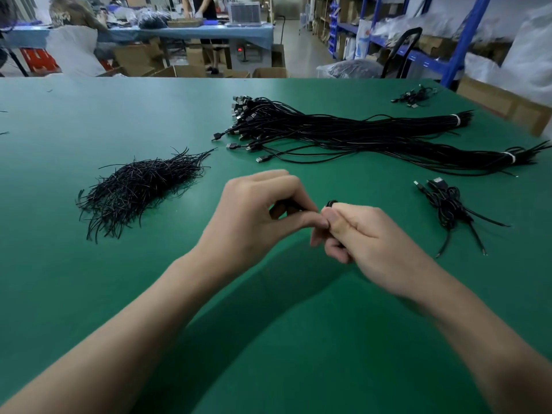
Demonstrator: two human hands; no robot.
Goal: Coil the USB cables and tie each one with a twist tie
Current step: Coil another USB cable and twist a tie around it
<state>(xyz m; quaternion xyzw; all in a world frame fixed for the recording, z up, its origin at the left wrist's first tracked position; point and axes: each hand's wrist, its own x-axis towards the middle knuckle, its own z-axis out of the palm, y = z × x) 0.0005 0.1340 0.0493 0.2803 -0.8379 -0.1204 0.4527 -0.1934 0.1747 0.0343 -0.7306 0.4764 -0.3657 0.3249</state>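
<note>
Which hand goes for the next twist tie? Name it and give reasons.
Left, probably. Both hands pinch the coiled cable, but the left hand sits nearer the twist tie pile, on its side of the table; the right hand would have to cross over.

Both hands [257, 210] [358, 231] pinch a coiled cable [330, 203].

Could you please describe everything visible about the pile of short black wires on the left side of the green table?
The loose heap of short, thin black twist ties lies flat on the green table mat. The strands look like plastic-coated wire with a faint sheen. Most run from lower left to upper right; their ends fan out on both sides. Only the mat touches it.
</note>
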